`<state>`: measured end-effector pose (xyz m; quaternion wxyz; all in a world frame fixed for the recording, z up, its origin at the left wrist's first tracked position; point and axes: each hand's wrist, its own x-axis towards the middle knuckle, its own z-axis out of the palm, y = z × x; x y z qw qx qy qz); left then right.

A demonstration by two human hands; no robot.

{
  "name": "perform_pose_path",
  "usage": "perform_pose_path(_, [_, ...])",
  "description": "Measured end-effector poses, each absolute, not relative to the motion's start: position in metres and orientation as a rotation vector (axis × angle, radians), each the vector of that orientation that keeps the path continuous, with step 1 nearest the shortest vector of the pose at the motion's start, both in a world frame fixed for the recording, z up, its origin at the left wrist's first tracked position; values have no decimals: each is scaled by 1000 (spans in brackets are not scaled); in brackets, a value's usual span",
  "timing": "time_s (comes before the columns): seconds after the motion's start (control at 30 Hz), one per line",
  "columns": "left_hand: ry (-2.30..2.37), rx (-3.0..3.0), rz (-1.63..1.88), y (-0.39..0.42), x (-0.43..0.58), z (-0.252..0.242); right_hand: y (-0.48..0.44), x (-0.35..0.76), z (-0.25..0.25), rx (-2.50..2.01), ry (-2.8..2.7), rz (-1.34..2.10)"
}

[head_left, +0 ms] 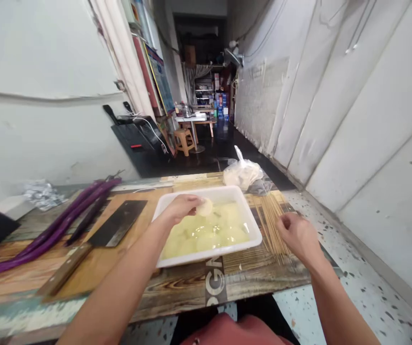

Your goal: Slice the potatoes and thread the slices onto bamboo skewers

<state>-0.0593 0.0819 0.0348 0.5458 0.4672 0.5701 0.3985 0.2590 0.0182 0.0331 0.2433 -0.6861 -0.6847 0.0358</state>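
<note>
In the middle of the table, a white plastic tub (252, 239) holds pale yellow slices (202, 242) in water, which look like potato. Above the tub, my left hand (181, 209) pinches one thin round potato slice (205, 207) between thumb and fingertips. My right hand (299, 233) is at the right edge of the table, its fingers curled and closed beside a spread bundle of bamboo skewers (272, 225). Whether a skewer sits in those fingers cannot be made out.
Left of the tub, a cleaver (118, 224) lies on a wooden cutting board (130, 197), with long purple eggplants (62, 221) beyond it. A clear plastic bag (244, 173) stands behind the tub. Further off are a stool (184, 141) and a small table (191, 118).
</note>
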Motion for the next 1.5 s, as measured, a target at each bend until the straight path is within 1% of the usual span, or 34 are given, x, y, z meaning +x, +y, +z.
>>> perform_pose_path(0.13, [1236,851,1159,85,-58,34,1,222,37,-1445,-1992,439])
perform_pose_path(0.23, [1241,795,1264,86,-55,34,1,191,32,-1287,-2125,515])
perform_pose_path(0.4, [1234,761,1420,90,-53,30,6,164,28,-1331,-2231,467])
perform_pose_path(0.6, [1213,666,1564,93,-53,33,3,167,27,-1309,-2219,535])
perform_pose_path(0.9, [1288,639,1617,92,-55,33,3,167,26,-1316,-2191,589])
perform_pose_path(1.07, [1257,687,1582,93,-55,30,13,162,28,-1272,-2189,659])
perform_pose_path(1.33, [1257,690,1618,93,-50,29,30,150,11,-1165,-1987,850])
perform_pose_path(1.5, [1280,706,1621,94,-51,29,30,149,7,-1147,-1961,889])
